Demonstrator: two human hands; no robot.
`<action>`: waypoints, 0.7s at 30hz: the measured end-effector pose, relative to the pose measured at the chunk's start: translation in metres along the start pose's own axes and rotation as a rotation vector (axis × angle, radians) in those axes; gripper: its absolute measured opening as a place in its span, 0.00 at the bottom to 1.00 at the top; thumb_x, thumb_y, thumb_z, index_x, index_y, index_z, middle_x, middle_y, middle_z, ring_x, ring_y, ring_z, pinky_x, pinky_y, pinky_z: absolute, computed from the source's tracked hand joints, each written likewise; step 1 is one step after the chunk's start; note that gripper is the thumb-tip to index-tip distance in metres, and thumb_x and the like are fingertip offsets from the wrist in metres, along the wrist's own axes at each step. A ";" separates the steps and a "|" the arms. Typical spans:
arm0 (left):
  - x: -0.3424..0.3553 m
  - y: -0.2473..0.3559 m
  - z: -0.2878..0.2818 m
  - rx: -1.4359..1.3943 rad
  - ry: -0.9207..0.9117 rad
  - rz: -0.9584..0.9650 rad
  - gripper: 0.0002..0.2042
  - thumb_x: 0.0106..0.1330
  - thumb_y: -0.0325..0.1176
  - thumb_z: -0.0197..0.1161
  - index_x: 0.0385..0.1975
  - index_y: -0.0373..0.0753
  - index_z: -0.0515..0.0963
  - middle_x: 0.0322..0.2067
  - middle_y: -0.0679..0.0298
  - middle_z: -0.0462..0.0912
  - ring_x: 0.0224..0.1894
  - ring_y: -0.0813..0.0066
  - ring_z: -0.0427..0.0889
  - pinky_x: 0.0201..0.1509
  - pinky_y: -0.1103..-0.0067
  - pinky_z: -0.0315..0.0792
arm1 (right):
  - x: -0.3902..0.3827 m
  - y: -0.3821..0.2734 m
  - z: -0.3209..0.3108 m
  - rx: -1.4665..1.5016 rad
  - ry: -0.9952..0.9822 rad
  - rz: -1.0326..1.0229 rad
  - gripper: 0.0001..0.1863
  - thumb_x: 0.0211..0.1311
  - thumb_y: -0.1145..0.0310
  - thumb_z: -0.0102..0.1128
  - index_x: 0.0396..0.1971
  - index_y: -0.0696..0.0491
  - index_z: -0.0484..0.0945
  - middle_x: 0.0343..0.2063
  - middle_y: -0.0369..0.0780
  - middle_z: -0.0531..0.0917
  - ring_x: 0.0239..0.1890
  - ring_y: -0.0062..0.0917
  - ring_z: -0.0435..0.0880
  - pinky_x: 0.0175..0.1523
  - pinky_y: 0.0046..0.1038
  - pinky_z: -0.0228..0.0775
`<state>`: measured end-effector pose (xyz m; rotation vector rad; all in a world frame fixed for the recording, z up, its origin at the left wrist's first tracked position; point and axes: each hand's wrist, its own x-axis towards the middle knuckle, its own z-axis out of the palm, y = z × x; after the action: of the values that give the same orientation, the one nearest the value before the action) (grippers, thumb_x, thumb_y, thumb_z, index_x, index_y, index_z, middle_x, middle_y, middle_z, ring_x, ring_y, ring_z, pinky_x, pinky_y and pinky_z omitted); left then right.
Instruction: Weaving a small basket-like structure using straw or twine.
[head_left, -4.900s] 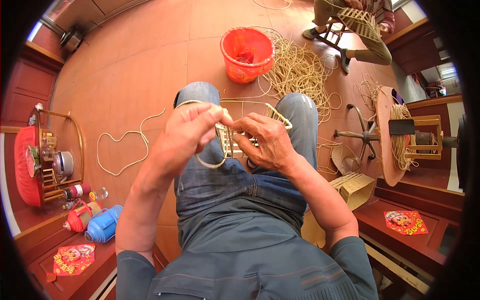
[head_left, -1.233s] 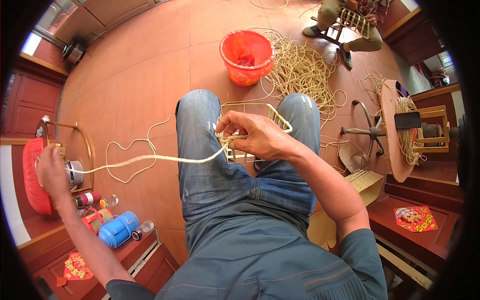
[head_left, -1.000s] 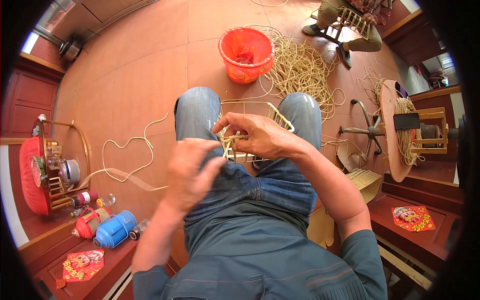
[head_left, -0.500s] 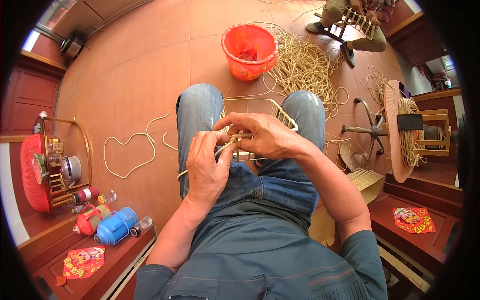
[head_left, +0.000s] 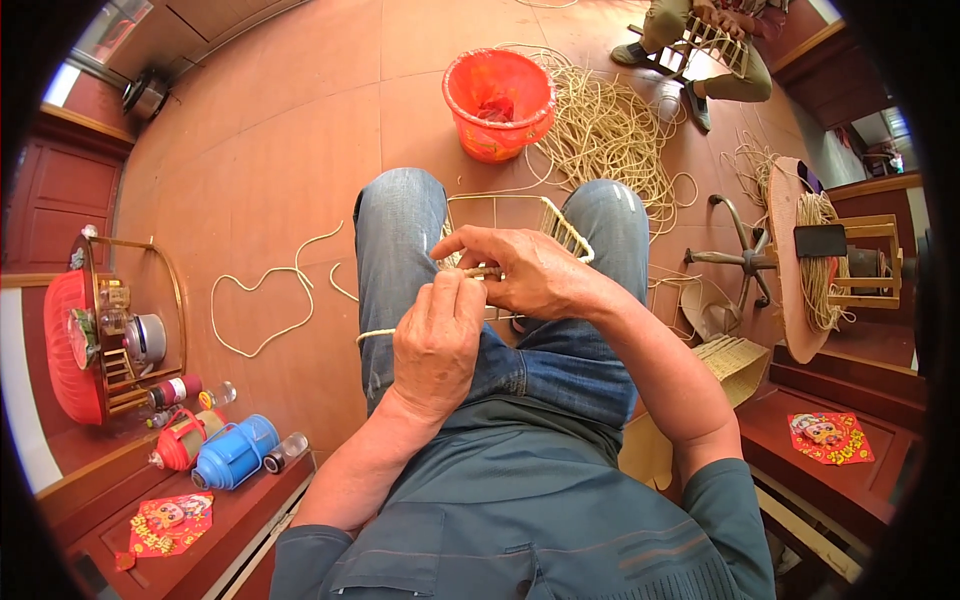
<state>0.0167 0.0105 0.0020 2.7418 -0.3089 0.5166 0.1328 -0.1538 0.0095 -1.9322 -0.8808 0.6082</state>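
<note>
Between my knees sits a frame strung with pale cord (head_left: pixel 570 240), partly hidden by my hands. My left hand (head_left: pixel 437 345) is closed, its fingertips pinched on the cord at the frame's near edge. From under that hand a loose tail of beige cord (head_left: pixel 375 334) runs out over my left thigh. My right hand (head_left: pixel 530 272) curls over the same edge from the right, thumb and fingers closed around a short cord-wrapped piece (head_left: pixel 484 272). The fingertips of both hands meet there, so the exact grip is partly covered.
Ahead stands a red bucket (head_left: pixel 497 140) beside a large heap of loose cord (head_left: pixel 610 130). One cord strand (head_left: pixel 262 345) curves on the floor at left. A bench at left bears a blue thermos (head_left: pixel 235 452). Far right, a co-worker's hands (head_left: pixel 722 18) hold a wooden frame.
My left hand has turned and moved slightly right, its fingers now folded down against my right fingertips. The cord tail shifted over the thigh. My right hand has barely moved.
</note>
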 end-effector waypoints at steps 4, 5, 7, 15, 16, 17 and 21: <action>0.001 -0.003 0.000 -0.359 0.079 -0.208 0.11 0.71 0.23 0.71 0.50 0.39 0.80 0.44 0.58 0.83 0.35 0.64 0.86 0.40 0.70 0.83 | -0.001 -0.002 -0.002 -0.012 -0.028 0.074 0.26 0.66 0.69 0.68 0.65 0.50 0.82 0.44 0.44 0.94 0.46 0.38 0.93 0.52 0.40 0.83; 0.000 -0.003 0.000 -0.578 0.075 -0.349 0.13 0.71 0.22 0.74 0.52 0.38 0.81 0.41 0.58 0.83 0.34 0.63 0.86 0.39 0.66 0.81 | -0.001 -0.003 -0.002 -0.015 -0.036 0.084 0.26 0.66 0.69 0.67 0.65 0.50 0.82 0.44 0.44 0.94 0.46 0.38 0.93 0.53 0.39 0.83; -0.003 -0.007 -0.004 -0.565 0.018 -0.393 0.13 0.71 0.22 0.74 0.51 0.38 0.81 0.41 0.57 0.83 0.35 0.63 0.86 0.39 0.65 0.81 | 0.000 -0.002 -0.003 -0.001 -0.045 0.088 0.26 0.66 0.69 0.67 0.65 0.50 0.82 0.44 0.44 0.94 0.46 0.38 0.93 0.53 0.39 0.83; -0.008 -0.015 0.007 -0.450 0.011 -0.307 0.11 0.70 0.24 0.73 0.48 0.36 0.79 0.42 0.55 0.82 0.39 0.52 0.84 0.43 0.62 0.79 | 0.001 0.000 -0.001 0.036 -0.042 0.054 0.25 0.67 0.69 0.66 0.65 0.50 0.82 0.44 0.43 0.94 0.45 0.37 0.94 0.53 0.39 0.83; -0.007 -0.015 0.008 -0.440 0.024 -0.305 0.11 0.70 0.24 0.73 0.48 0.36 0.79 0.42 0.55 0.82 0.39 0.52 0.84 0.43 0.62 0.79 | 0.000 0.000 -0.001 0.017 -0.043 0.058 0.26 0.67 0.69 0.66 0.65 0.50 0.82 0.44 0.43 0.94 0.45 0.38 0.93 0.53 0.40 0.83; -0.007 -0.015 0.008 -0.405 0.000 -0.287 0.11 0.69 0.23 0.72 0.47 0.36 0.78 0.42 0.55 0.81 0.41 0.52 0.85 0.44 0.61 0.80 | 0.000 0.000 -0.001 -0.001 -0.040 0.056 0.26 0.66 0.69 0.66 0.65 0.50 0.82 0.44 0.44 0.94 0.45 0.38 0.93 0.53 0.40 0.83; -0.004 -0.009 0.007 -0.210 0.012 -0.161 0.09 0.71 0.22 0.69 0.44 0.35 0.75 0.42 0.52 0.80 0.40 0.48 0.85 0.41 0.61 0.81 | -0.001 0.001 -0.001 -0.009 -0.039 0.039 0.27 0.65 0.70 0.66 0.65 0.51 0.81 0.44 0.44 0.94 0.44 0.39 0.93 0.52 0.40 0.83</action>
<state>0.0174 0.0168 -0.0079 2.5325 -0.1287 0.4309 0.1331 -0.1554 0.0097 -1.9555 -0.8732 0.6685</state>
